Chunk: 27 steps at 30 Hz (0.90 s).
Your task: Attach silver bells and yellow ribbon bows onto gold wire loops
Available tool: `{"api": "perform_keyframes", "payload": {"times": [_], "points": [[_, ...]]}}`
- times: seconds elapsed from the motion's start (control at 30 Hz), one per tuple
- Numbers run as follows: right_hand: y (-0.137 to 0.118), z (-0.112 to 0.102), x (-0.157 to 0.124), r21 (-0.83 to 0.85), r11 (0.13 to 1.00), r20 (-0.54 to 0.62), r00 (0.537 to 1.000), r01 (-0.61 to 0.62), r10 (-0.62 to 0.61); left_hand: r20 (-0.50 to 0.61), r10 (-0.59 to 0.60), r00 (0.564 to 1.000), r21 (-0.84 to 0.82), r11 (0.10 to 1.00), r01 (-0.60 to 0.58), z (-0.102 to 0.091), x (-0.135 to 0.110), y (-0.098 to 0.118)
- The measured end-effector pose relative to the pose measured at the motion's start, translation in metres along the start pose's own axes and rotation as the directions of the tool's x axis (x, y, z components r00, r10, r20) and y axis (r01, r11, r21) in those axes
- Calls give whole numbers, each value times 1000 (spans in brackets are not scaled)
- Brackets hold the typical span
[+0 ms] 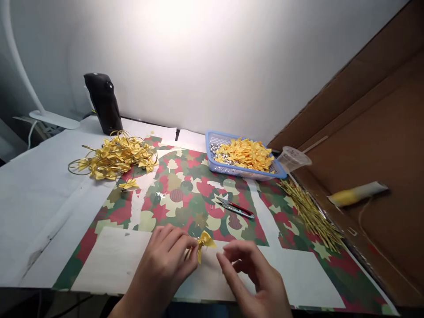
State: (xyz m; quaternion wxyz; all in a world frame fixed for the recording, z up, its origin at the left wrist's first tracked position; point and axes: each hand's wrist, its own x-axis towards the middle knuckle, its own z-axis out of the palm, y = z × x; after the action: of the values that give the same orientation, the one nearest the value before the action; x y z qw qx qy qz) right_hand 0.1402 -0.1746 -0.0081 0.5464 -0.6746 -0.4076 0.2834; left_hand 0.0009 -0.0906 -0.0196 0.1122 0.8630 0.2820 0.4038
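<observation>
My left hand pinches a small yellow ribbon bow low over the near edge of the table. My right hand hovers just to the right of the bow with its fingers loosely spread and nothing in them. Both hands are above a bare white patch of the patterned red-and-green mat.
A heap of finished yellow bows with gold loops lies at the back left. A blue basket of yellow ribbon pieces and silver beads stands at the back right, beside a clear plastic cup. Thread snips and gold ties lie nearby. Cardboard wall at right.
</observation>
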Motion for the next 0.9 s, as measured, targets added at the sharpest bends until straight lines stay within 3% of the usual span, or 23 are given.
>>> {"api": "perform_keyframes", "payload": {"times": [0.1, 0.17, 0.27, 0.47, 0.73, 0.9], "points": [[5, 7, 3, 204, 963, 70, 984, -178, 167, -76, 52, 996, 56, 997, -48, -1, -2, 3], [11, 13, 4, 338, 906, 140, 965, -256, 220, -104, 105, 989, 99, 991, -95, -2, -5, 4], [18, 20, 6, 408, 856, 206, 946, -316, 252, -111, 187, 976, 180, 970, -165, -3, -7, 5], [14, 18, -1, 485, 848, 41, 974, -214, 222, -108, 259, 960, 298, 930, -217, -3, -7, 8], [9, 13, 2, 360, 932, 70, 997, -42, 18, -39, 305, 952, 341, 899, -274, -1, -8, 8], [2, 13, 8, 354, 933, 104, 994, -57, 21, -43, 296, 954, 360, 896, -262, 1, -9, 8]]}}
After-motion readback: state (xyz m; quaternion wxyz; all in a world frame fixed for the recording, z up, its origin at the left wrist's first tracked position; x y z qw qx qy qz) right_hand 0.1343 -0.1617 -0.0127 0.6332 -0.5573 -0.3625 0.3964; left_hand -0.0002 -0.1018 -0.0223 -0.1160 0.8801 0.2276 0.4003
